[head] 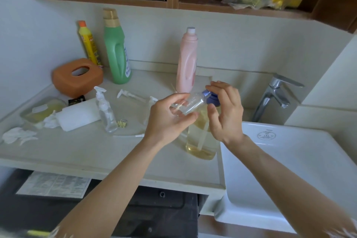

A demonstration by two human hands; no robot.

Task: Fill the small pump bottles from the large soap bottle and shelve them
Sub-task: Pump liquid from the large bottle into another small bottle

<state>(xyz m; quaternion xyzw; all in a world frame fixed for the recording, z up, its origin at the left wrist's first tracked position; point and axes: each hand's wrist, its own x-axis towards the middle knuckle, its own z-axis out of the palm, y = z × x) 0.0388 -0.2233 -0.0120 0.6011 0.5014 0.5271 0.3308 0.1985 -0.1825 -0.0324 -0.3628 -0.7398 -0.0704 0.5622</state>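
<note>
The left hand (170, 120) holds a small clear bottle (190, 105) above the worktop (92, 149), near its right edge beside the sink (301, 162); its fingers (177, 100) and thumb are curled round the bottle's body; the bottle is tilted, base toward the left hand, neck up and to the right; its wall is transparent and colourless, and whether it holds liquid cannot be told. The right hand (224, 110) is at the bottle's neck, where a blue part (209, 97) sits; the fingers are bent around this part, but contact is not clearly shown, so grip cannot be told.

Directly below both hands the large soap bottle (201, 137) stands upright on the worktop, close to the right edge; it is clear, holds pale yellow liquid in its lower part, and a pale tube runs down inside it.

A second small pump bottle (105, 109), clear with a white pump head, stands upright nearer the worktop's left side; a loose white pump (131, 95) with its tube lies flat behind it toward the rear edge; another thin white tube (128, 136) lies flat in front.

Along the rear edge stand a pink bottle (187, 62), a green bottle (116, 48) and a yellow bottle (89, 43); an orange tissue box (77, 77) sits at the rear left.
</note>
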